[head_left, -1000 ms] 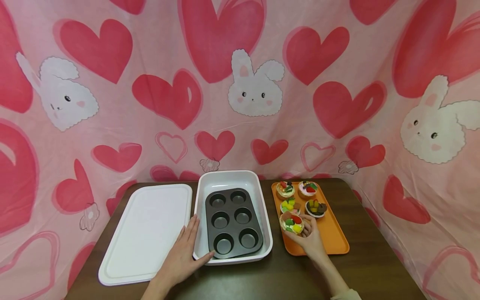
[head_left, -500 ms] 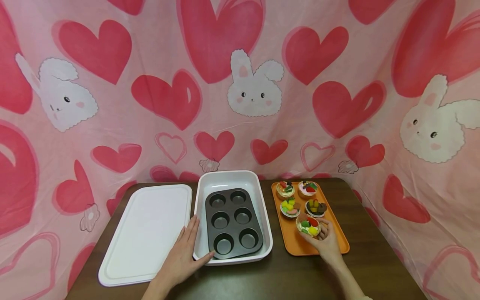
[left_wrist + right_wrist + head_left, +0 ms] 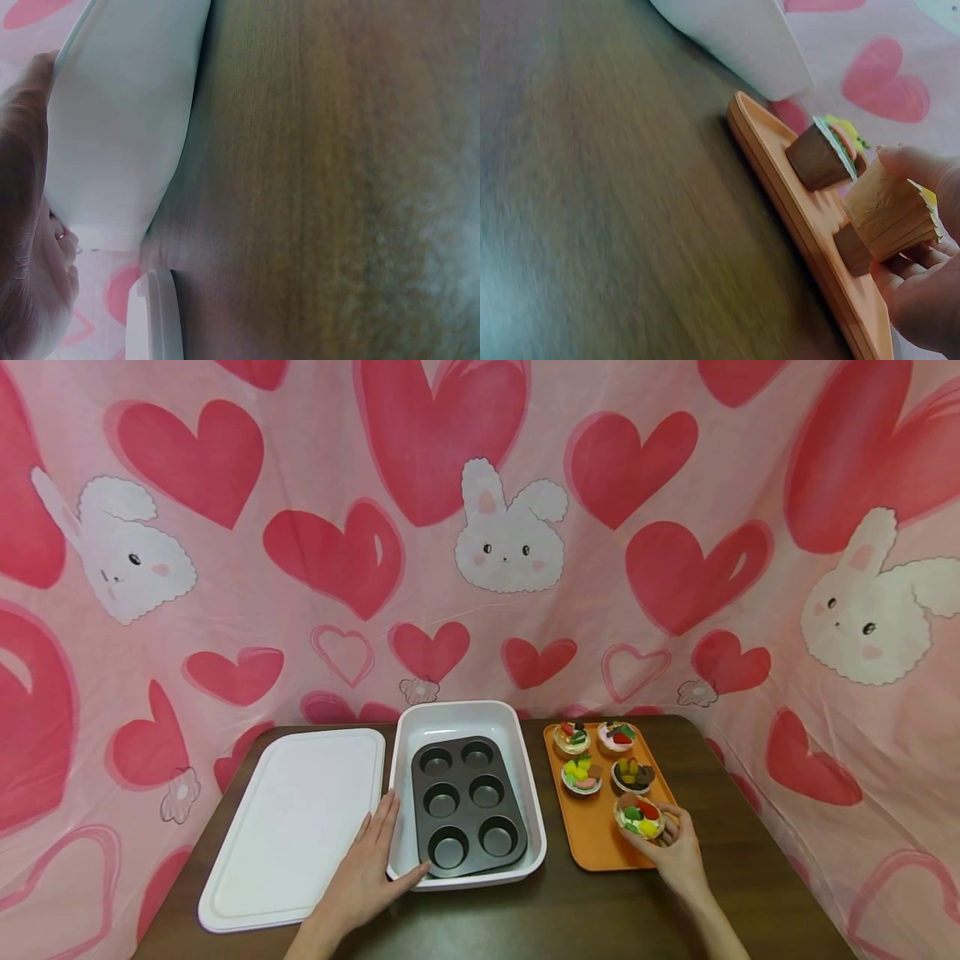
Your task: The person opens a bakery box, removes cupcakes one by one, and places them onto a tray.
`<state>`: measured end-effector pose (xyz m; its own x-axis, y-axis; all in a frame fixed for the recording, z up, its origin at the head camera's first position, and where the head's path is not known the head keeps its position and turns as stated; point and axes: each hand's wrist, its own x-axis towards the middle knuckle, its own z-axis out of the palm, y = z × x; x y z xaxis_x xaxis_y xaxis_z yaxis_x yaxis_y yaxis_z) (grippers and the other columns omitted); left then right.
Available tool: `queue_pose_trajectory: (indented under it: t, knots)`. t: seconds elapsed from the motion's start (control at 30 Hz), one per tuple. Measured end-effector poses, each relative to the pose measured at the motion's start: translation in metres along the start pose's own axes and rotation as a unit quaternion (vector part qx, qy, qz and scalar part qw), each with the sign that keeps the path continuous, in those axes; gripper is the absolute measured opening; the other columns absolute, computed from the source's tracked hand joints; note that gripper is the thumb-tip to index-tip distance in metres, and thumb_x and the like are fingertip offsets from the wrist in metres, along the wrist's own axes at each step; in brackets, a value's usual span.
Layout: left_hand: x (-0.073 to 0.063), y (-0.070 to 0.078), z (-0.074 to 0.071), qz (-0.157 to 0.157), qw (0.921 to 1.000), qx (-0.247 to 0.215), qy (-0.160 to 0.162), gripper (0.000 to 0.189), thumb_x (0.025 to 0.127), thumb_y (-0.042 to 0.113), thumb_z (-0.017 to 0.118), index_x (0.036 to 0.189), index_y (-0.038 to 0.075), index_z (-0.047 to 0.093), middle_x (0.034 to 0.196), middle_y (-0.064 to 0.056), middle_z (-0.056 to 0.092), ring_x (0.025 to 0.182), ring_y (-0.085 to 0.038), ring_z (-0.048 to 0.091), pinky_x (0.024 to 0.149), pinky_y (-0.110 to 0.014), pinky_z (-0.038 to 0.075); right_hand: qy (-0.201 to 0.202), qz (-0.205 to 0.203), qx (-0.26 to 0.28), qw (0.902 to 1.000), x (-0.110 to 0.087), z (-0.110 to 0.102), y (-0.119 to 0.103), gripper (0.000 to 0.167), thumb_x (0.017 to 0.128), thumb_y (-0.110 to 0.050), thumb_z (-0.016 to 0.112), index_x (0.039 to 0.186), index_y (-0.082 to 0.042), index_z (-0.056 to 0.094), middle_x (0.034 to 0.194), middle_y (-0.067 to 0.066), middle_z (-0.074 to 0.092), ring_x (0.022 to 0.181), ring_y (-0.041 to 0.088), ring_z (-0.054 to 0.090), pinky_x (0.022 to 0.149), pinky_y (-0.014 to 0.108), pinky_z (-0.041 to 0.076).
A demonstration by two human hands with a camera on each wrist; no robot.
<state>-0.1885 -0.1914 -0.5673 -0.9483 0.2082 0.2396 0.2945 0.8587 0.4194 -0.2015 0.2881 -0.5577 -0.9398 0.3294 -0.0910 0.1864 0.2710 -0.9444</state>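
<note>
My right hand [image 3: 678,852] pinches a toy cupcake [image 3: 639,817] with red, green and yellow toppings, thumb and fingers on either side of its tan paper case. It hangs over the near right part of an orange tray [image 3: 596,843]; the right wrist view shows the case tilted, its toppings mostly hidden. Several other cupcakes stand on that tray, including a dark-topped cupcake [image 3: 632,775] just behind. My left hand [image 3: 363,864] rests on the near left rim of a white basin [image 3: 459,720], fingers straight and thumb spread. Inside the basin lies a dark muffin tin [image 3: 463,814].
To the left of the basin a white lid [image 3: 300,818] lies flat on the brown wooden table [image 3: 480,922]. A pink curtain [image 3: 435,602] printed with hearts and rabbits hangs behind the table and along both sides.
My right hand has carried the cupcake rightward, away from the yellow-topped cupcake at the tray's left to the near right side. My left hand has stayed at the basin.
</note>
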Motion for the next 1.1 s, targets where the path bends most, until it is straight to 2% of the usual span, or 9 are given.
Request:
queue_pose_trajectory:
  t: [0.1,0.2,0.3,0.37,0.5,0.63,0.73,0.87,1.1]
  knots:
    - [0.000,0.000,0.000,0.001,1.0000,0.001,0.003,0.115,0.090,0.073,0.076,0.171,0.003,0.035,0.182,-0.013,0.032,0.164,-0.034,0.042,0.134,-0.060,0.034,0.007,-0.001,-0.005,1.0000,0.001,-0.005,0.003,0.086,0.090,-0.007,0.090,0.152,0.002,0.031,0.139,0.013,0.067,0.095,-0.021,0.056,0.084,0.000,0.050]
    - [-0.001,0.000,0.001,0.001,1.0000,0.002,0.005,0.114,0.090,0.072,0.076,0.171,0.003,0.035,0.182,-0.013,0.032,0.164,-0.034,0.043,0.137,-0.055,0.030,0.012,-0.003,0.004,0.9999,0.004,-0.011,0.008,0.084,0.090,-0.004,0.089,0.151,0.001,0.031,0.117,-0.014,0.070,0.095,-0.020,0.057,0.083,0.001,0.051]
    - [-0.001,0.000,0.001,0.001,1.0000,0.003,0.008,0.114,0.090,0.070,0.077,0.171,0.003,0.035,0.182,-0.014,0.032,0.163,-0.036,0.043,0.138,-0.052,0.028,0.014,-0.006,0.016,0.9997,0.006,-0.014,0.013,0.081,0.090,0.000,0.087,0.149,0.000,0.032,0.098,-0.035,0.062,0.095,-0.019,0.058,0.081,0.003,0.053]
    - [-0.001,0.000,0.001,0.002,0.9999,0.005,0.009,0.114,0.090,0.070,0.077,0.171,0.003,0.034,0.182,-0.014,0.032,0.163,-0.036,0.044,0.137,-0.054,0.030,0.014,-0.006,0.020,0.9997,0.007,-0.015,0.016,0.080,0.091,0.001,0.087,0.149,0.000,0.032,0.094,-0.039,0.060,0.094,-0.019,0.058,0.081,0.003,0.053]
    - [-0.001,0.000,0.001,0.000,1.0000,0.003,0.007,0.114,0.090,0.071,0.077,0.171,0.003,0.034,0.182,-0.014,0.032,0.163,-0.035,0.043,0.133,-0.061,0.035,0.013,-0.006,0.018,0.9997,0.009,-0.015,0.018,0.081,0.091,-0.001,0.087,0.150,0.000,0.032,0.093,-0.040,0.060,0.095,-0.019,0.058,0.081,0.003,0.052]
    - [0.000,0.000,0.001,-0.005,1.0000,-0.001,0.000,0.115,0.090,0.072,0.076,0.172,0.004,0.033,0.182,-0.013,0.032,0.164,-0.035,0.043,0.134,-0.060,0.034,0.019,-0.010,0.003,0.9998,0.009,-0.016,0.020,0.083,0.090,-0.003,0.089,0.150,0.002,0.032,0.106,-0.029,0.065,0.095,-0.020,0.057,0.082,0.002,0.052]
    - [0.000,-0.001,0.002,-0.006,1.0000,0.000,-0.001,0.115,0.090,0.073,0.075,0.172,0.004,0.034,0.182,-0.014,0.032,0.164,-0.036,0.043,0.136,-0.058,0.032,0.025,-0.013,-0.013,0.9995,0.009,-0.017,0.021,0.084,0.090,-0.003,0.089,0.151,0.004,0.032,0.127,-0.003,0.070,0.095,-0.022,0.055,0.082,0.001,0.050]
    - [-0.001,-0.001,0.002,-0.004,1.0000,0.001,0.001,0.115,0.090,0.073,0.075,0.172,0.004,0.034,0.182,-0.013,0.031,0.164,-0.035,0.042,0.138,-0.054,0.029,0.026,-0.016,-0.027,0.9992,0.009,-0.018,0.024,0.084,0.090,-0.003,0.088,0.151,0.007,0.031,0.148,0.027,0.060,0.095,-0.023,0.052,0.082,-0.001,0.048]
    - [0.000,0.000,0.001,-0.004,1.0000,0.006,-0.004,0.116,0.089,0.072,0.076,0.172,0.003,0.033,0.182,-0.014,0.031,0.164,-0.036,0.042,0.132,-0.064,0.035,0.012,-0.016,-0.041,0.9990,0.010,-0.017,0.023,0.084,0.092,-0.003,0.087,0.151,0.007,0.028,0.155,0.036,0.054,0.094,-0.026,0.047,0.081,-0.001,0.046]
